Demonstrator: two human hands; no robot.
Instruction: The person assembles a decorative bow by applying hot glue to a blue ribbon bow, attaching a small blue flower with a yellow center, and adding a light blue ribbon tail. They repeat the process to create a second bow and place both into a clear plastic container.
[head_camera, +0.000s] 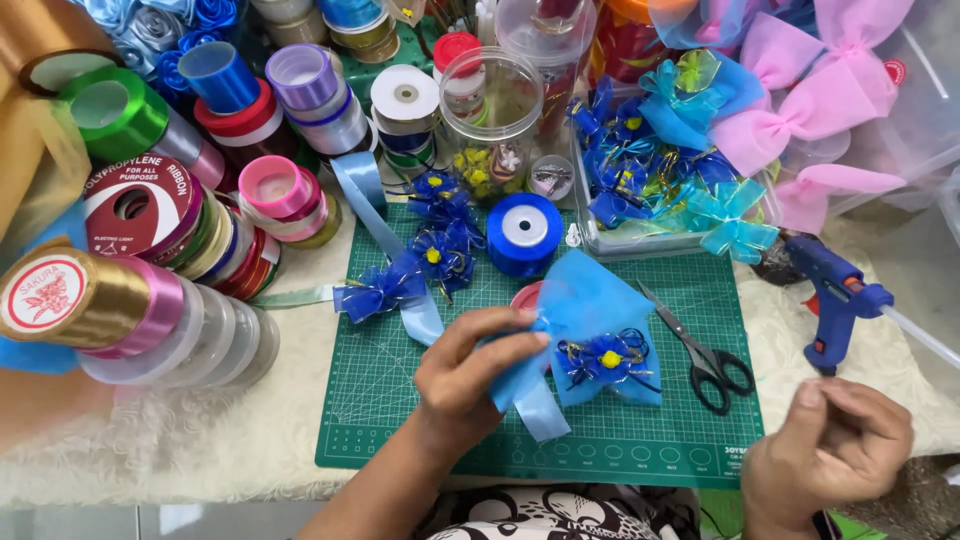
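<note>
my left hand (470, 375) pinching blue bow (590, 335) at centre, over green mat (400, 400). right hand (835, 445) curled, holding nothing i can see. bow light, floppy, crushable; i'd grip knot, not loops.

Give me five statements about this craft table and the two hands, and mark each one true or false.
1. The left hand pinches a light blue bow over the green cutting mat. True.
2. The right hand holds the black scissors. False: the scissors lie on the mat, apart from that hand, which is curled off the mat's right edge.
3. The bow carries a dark blue flower with a yellow centre. True.
4. The blue glue gun lies left of the mat. False: it is on the right side.
5. The blue ribbon spool sits on its side on the mat. False: it stands on end, hub upward.
</note>
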